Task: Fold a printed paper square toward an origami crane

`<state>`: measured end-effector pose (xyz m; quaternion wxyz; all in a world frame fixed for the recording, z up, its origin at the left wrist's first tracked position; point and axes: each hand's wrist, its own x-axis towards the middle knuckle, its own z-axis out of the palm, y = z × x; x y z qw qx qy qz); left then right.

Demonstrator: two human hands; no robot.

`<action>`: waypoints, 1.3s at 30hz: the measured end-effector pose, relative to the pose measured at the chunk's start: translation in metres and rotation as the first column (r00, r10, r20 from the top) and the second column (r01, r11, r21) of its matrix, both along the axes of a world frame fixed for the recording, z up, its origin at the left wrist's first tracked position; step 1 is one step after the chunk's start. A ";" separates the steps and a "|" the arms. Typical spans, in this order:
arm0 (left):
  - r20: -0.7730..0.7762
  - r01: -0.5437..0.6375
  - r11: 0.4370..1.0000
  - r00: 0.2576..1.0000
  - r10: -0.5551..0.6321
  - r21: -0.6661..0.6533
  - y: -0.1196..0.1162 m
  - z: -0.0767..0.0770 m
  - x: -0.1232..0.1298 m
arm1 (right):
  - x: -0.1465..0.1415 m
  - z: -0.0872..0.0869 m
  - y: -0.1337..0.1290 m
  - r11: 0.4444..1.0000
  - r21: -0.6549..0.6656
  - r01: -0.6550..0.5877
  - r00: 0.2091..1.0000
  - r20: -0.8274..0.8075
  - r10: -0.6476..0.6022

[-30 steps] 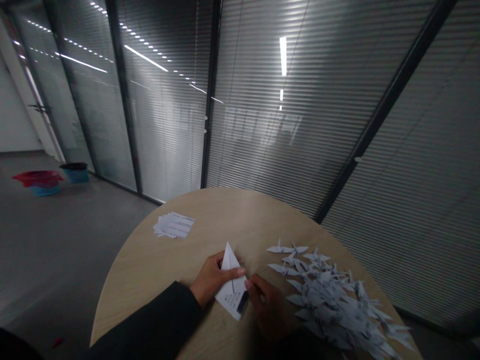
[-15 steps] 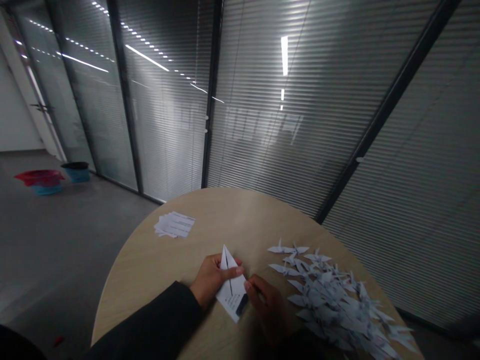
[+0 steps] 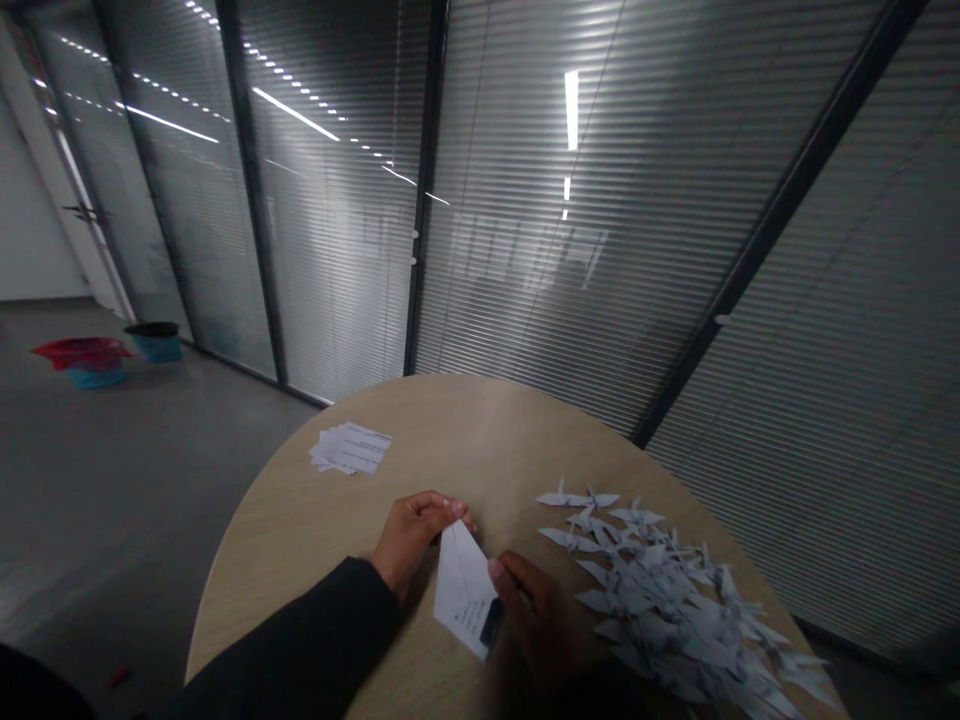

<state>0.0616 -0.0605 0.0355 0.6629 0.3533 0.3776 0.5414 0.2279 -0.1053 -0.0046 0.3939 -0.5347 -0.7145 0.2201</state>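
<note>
A partly folded sheet of white paper (image 3: 463,588), kite-shaped with printed text and a dark patch near its lower end, is held between both hands above the table. My left hand (image 3: 418,530) pinches its upper tip between thumb and fingers. On the right edge of the sheet, my right hand (image 3: 529,600) grips with thumb and forefinger; its lower part is dark and blurred. To the right of that hand lies a heap of folded paper cranes (image 3: 675,600).
A small stack of printed paper squares (image 3: 351,448) lies at the left of the round wooden table (image 3: 480,410). Glass partitions with blinds (image 3: 540,250) stand behind it. Two bins, one with a red liner (image 3: 82,352), one dark-rimmed (image 3: 155,342), are on the floor.
My left hand has slid up from the paper's middle to its tip. The folded flaps with the dark centre slit now appear as a wider, flatter face. My right hand has stayed nearly in place.
</note>
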 end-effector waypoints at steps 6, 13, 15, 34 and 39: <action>-0.003 0.025 0.999 1.000 -0.025 0.034 -0.003 -0.004 0.004 | -0.005 0.002 -0.002 0.990 -0.132 0.046 0.999 -0.012 -0.048; 0.000 0.011 1.000 1.000 -0.011 0.028 -0.006 -0.005 0.007 | -0.002 0.011 -0.003 0.983 -0.178 0.051 0.999 -0.001 -0.052; 0.007 0.010 1.000 1.000 -0.010 0.008 -0.006 -0.005 0.007 | -0.003 0.010 -0.002 0.980 -0.194 0.035 0.999 -0.019 -0.040; 0.000 -0.106 0.993 0.994 0.106 -0.045 0.002 -0.001 0.001 | -0.001 0.003 -0.001 0.989 -0.141 0.041 0.997 -0.060 -0.050; 0.022 -0.146 0.987 0.989 0.147 -0.069 0.007 -0.005 -0.001 | -0.001 -0.001 0.001 0.988 -0.138 -0.070 0.975 -0.218 0.038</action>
